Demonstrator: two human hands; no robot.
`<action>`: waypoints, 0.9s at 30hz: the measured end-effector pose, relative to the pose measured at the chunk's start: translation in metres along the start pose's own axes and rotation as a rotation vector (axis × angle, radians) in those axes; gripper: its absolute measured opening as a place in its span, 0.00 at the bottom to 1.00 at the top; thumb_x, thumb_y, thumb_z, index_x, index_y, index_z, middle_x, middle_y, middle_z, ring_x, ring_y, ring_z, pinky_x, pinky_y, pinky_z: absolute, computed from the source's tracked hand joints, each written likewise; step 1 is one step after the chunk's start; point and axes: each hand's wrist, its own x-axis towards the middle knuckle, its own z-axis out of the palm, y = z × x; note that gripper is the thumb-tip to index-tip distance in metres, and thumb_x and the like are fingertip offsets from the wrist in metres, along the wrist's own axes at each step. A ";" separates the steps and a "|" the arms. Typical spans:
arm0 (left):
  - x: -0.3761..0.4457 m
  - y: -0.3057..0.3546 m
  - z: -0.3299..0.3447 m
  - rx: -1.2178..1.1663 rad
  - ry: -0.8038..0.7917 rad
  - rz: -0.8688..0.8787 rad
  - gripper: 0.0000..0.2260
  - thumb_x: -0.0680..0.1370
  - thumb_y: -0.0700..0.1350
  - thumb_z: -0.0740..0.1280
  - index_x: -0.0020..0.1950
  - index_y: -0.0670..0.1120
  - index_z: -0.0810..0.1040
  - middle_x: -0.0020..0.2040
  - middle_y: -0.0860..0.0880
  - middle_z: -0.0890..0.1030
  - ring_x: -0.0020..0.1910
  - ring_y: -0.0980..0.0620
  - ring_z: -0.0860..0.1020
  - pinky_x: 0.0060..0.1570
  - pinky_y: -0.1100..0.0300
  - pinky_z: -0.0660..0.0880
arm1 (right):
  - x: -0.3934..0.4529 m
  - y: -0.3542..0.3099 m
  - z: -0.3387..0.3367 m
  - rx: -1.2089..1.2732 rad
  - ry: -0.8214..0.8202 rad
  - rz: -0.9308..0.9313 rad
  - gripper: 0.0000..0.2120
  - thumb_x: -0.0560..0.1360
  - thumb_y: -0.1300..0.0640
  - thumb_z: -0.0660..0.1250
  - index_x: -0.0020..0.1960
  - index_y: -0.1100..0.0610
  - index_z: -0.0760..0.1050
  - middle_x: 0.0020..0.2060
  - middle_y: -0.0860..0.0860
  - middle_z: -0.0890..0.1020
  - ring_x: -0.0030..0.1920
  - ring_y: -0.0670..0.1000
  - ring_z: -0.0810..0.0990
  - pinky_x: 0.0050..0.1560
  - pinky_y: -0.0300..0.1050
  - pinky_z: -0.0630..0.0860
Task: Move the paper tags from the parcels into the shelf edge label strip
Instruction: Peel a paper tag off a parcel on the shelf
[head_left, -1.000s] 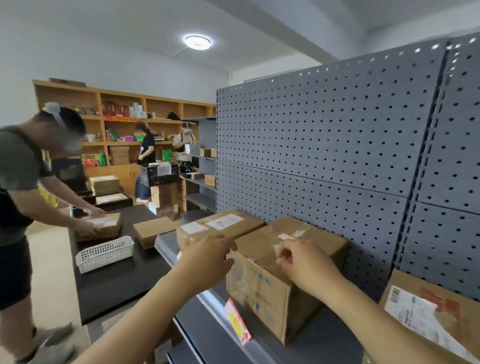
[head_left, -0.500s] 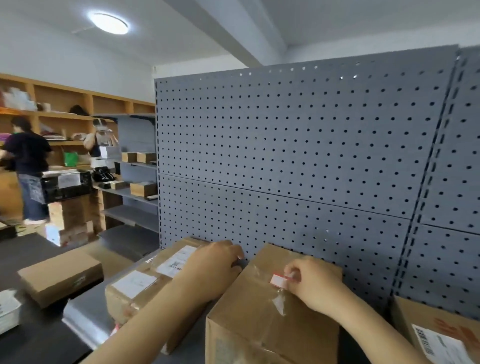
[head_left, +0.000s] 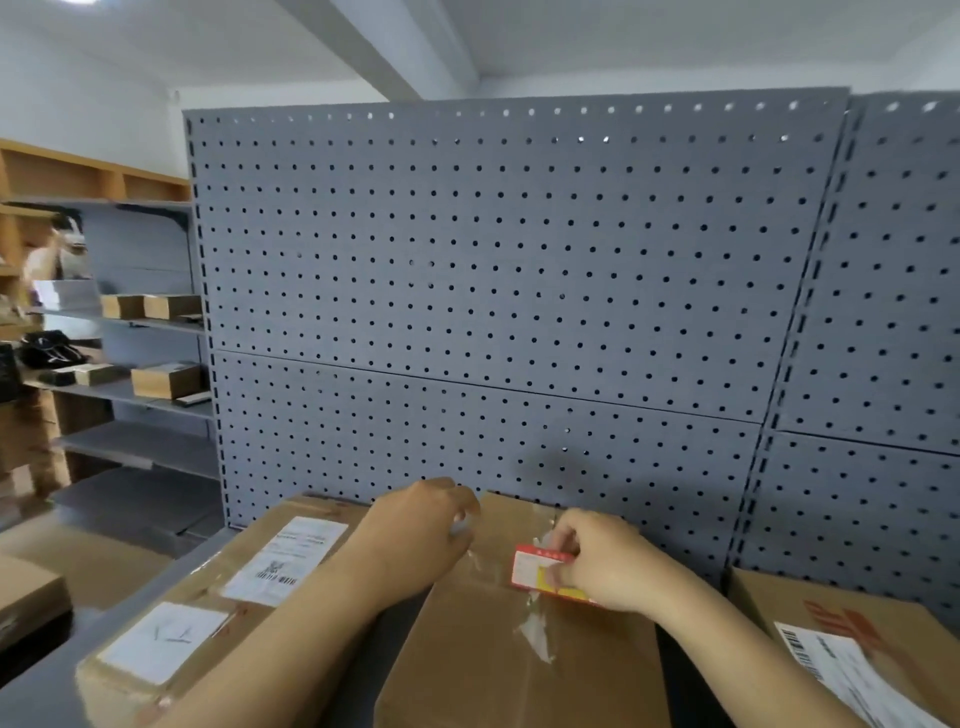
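Tag (head_left: 540, 571), red and yellow paper, is sitting on top of the middle parcel (head_left: 519, 654), pinched at its right end by the right hand (head_left: 605, 566). Thumb and curled fingers are closing on the paper, apparently peeling it off the clear tape (head_left: 535, 634) that is wrinkling just below it. Left hand (head_left: 415, 540) is bracing the middle parcel's back-left corner, likely holding the box steady against the pull. Its fingertips are blurring at the far edge, so I cannot tell whether they are curling round the corner or lying flat.

Left of the middle parcel, a flatter parcel (head_left: 208, 608) with white shipping labels is lying untouched. Right of it, another parcel (head_left: 841, 649) is cut off by the frame.

Label strip is not showing: the shelf's front edge is falling below the frame. Tag print is too small to read.
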 end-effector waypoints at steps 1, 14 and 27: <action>0.003 0.002 0.001 0.007 -0.008 0.009 0.11 0.78 0.49 0.62 0.60 0.55 0.76 0.56 0.55 0.78 0.51 0.53 0.78 0.51 0.60 0.75 | 0.000 0.001 0.000 0.013 0.013 -0.002 0.08 0.74 0.56 0.68 0.48 0.47 0.71 0.55 0.47 0.78 0.51 0.48 0.77 0.54 0.48 0.77; 0.031 0.041 0.009 0.051 -0.081 0.238 0.13 0.79 0.49 0.62 0.64 0.53 0.73 0.61 0.54 0.77 0.57 0.52 0.77 0.59 0.59 0.70 | -0.049 0.037 -0.014 -0.062 0.419 -0.006 0.07 0.77 0.59 0.63 0.49 0.47 0.74 0.45 0.44 0.81 0.43 0.44 0.78 0.40 0.45 0.78; 0.006 0.186 0.027 0.070 -0.119 0.539 0.11 0.79 0.51 0.62 0.60 0.53 0.75 0.58 0.52 0.78 0.54 0.50 0.78 0.52 0.56 0.76 | -0.194 0.123 -0.040 -0.199 0.581 0.244 0.09 0.78 0.58 0.61 0.55 0.47 0.74 0.51 0.44 0.80 0.47 0.47 0.78 0.42 0.42 0.73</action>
